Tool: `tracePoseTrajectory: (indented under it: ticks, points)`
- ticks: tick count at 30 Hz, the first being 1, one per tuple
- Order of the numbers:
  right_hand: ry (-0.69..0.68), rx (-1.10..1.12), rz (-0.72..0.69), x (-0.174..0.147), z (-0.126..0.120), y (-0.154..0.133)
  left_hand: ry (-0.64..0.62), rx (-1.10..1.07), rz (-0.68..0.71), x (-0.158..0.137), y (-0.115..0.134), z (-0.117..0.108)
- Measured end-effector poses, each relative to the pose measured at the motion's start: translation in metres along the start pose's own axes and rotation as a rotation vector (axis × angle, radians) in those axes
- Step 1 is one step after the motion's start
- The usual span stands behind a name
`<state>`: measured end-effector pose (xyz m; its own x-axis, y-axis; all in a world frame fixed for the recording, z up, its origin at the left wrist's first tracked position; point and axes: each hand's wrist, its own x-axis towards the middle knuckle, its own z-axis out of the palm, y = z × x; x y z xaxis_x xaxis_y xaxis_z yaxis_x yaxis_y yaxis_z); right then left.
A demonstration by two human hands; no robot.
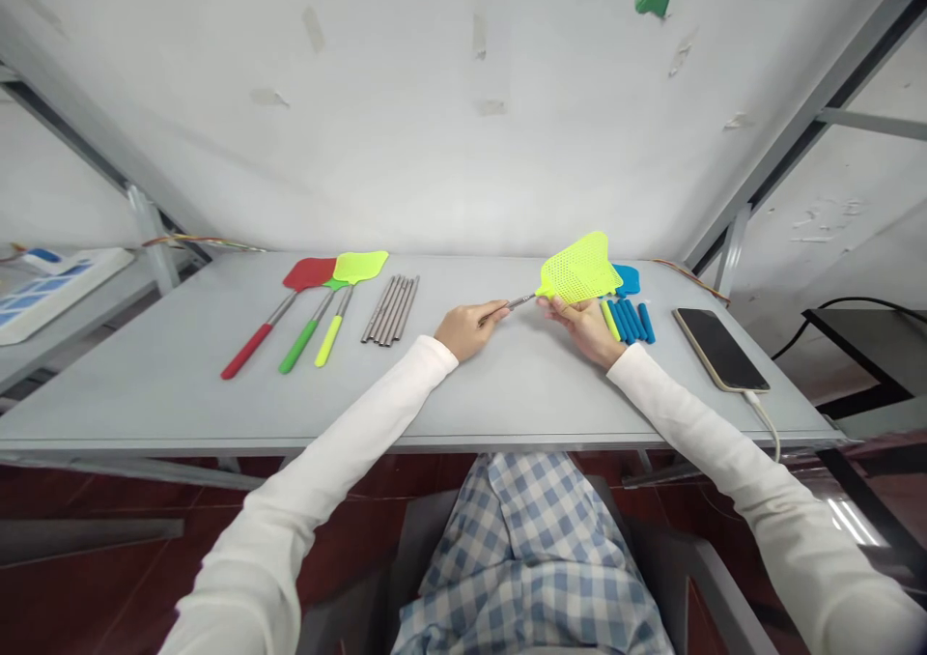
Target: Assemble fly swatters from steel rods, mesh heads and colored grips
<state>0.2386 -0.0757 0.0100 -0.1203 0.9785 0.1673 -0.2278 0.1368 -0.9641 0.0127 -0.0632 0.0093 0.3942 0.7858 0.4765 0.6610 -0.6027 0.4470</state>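
Observation:
My left hand (470, 330) is closed around a thin metal rod (519, 301). The rod's far end meets the neck of a yellow-green fly swatter head (579, 267), which my right hand (585, 328) grips at its base. The perforated head tilts up above the table. Under and beside my right hand lie several blue handle sleeves (629, 321) and a yellow-green sleeve (609, 321). Behind them a blue swatter head (627, 279) is partly covered by the yellow-green one. To the left of my left hand, several bare metal rods (391, 311) lie side by side.
Three swatters with handles, red (248, 350), green (297, 346) and yellow-green (329, 340), lie at the left of the grey table (492, 404). A phone (720, 349) with a white cable (762, 413) rests at the right. A white wall (406, 153) rises behind the table.

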Motion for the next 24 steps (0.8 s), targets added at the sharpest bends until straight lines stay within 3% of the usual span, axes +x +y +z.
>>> tracePoseTrajectory:
  ticks: [5,10,15,20,24]
  points:
    - [-0.087,-0.1,0.087,-0.003,-0.005,-0.004,0.178,0.222,-0.08,-0.023,0.002,-0.028]
    - [-0.03,-0.164,0.113,0.001,-0.013,0.002,0.367,0.377,-0.478,-0.047,-0.034,-0.07]
    - [-0.058,-0.24,0.107,0.005,-0.015,0.008,0.235,0.528,-0.794,-0.049,-0.06,-0.089]
    - [-0.056,-0.252,0.126,0.005,-0.017,0.007,0.07,0.577,-0.897,-0.035,-0.073,-0.082]
    - [-0.075,-0.261,0.133,0.005,-0.017,0.006,0.074,0.578,-0.906,-0.031,-0.085,-0.072]
